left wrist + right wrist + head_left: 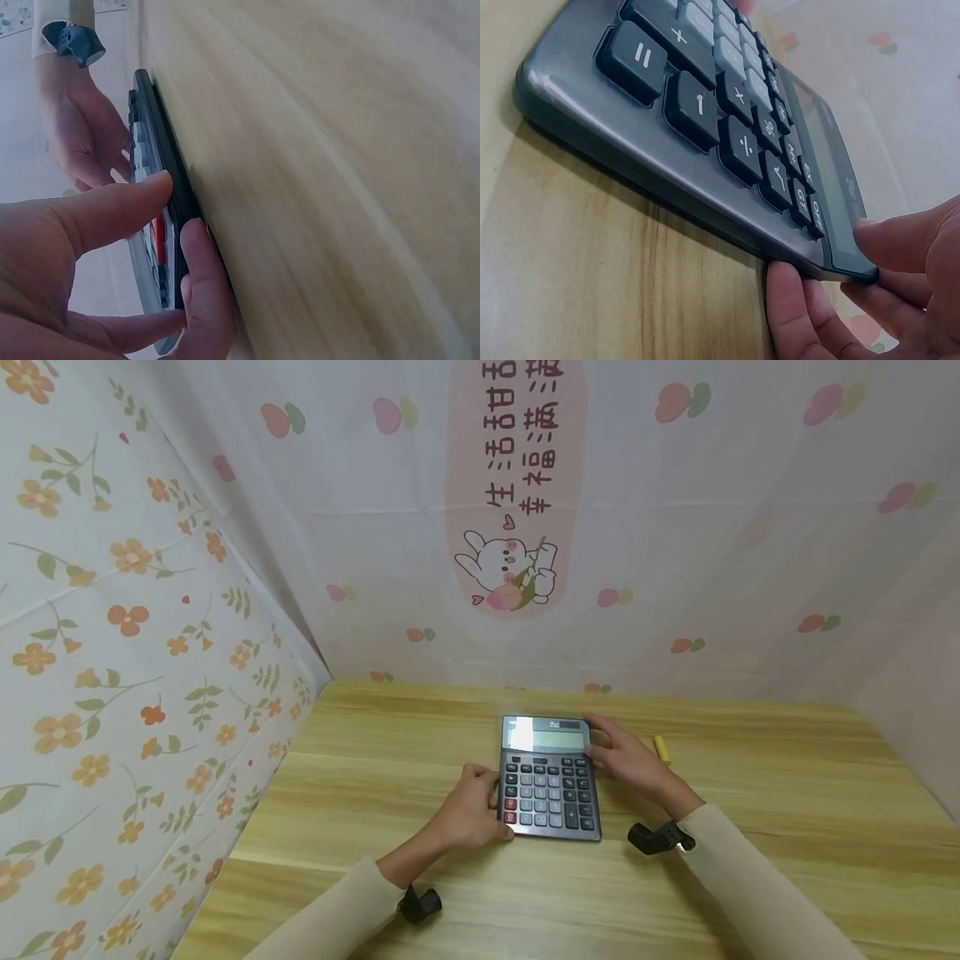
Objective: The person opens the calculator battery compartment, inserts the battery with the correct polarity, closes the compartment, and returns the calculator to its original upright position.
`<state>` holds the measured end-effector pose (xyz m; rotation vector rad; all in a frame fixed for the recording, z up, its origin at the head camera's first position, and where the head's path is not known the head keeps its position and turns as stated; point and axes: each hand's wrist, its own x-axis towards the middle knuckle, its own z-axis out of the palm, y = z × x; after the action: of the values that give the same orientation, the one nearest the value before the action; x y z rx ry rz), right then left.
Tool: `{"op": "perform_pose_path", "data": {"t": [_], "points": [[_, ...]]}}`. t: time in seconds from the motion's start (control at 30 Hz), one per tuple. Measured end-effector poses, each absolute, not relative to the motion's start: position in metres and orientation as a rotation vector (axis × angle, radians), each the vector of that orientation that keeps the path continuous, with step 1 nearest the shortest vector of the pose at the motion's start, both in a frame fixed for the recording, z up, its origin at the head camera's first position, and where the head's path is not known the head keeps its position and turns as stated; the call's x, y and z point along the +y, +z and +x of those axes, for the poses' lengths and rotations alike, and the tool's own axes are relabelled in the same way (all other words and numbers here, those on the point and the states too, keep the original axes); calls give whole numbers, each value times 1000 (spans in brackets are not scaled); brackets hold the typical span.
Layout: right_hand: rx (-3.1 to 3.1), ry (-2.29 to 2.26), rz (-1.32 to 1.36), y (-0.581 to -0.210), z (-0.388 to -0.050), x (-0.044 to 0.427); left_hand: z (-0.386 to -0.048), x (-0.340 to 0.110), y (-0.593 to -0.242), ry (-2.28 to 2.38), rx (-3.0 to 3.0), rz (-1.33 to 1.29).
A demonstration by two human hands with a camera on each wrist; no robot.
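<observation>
A grey desktop calculator (550,777) with dark, pale and red keys is at the middle of the wooden table, its display toward the far side. My left hand (471,810) grips its lower left part. In the left wrist view the thumb (127,206) lies on the near edge and the other fingers are at the side and below. My right hand (633,764) holds the upper right corner. In the right wrist view its thumb (900,240) rests by the display and fingers reach under the edge. The fingertips under the calculator are partly hidden.
A small yellow cylinder (662,749) lies on the wooden table (360,752), just beyond my right wrist. Fabric with flowers (135,627) hangs at the left. Behind the table's far edge is a pale curtain (712,527) with a rabbit print.
</observation>
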<state>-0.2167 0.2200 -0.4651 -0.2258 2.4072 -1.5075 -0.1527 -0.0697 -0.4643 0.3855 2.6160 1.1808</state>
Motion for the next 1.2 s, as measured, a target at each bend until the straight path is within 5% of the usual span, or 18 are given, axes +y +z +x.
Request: {"op": "perform_pose_path", "data": {"t": [1.2], "points": [[2493,-1410,-271,-464,-186,230,-127,-76,-465,1135,2607,453]]}}
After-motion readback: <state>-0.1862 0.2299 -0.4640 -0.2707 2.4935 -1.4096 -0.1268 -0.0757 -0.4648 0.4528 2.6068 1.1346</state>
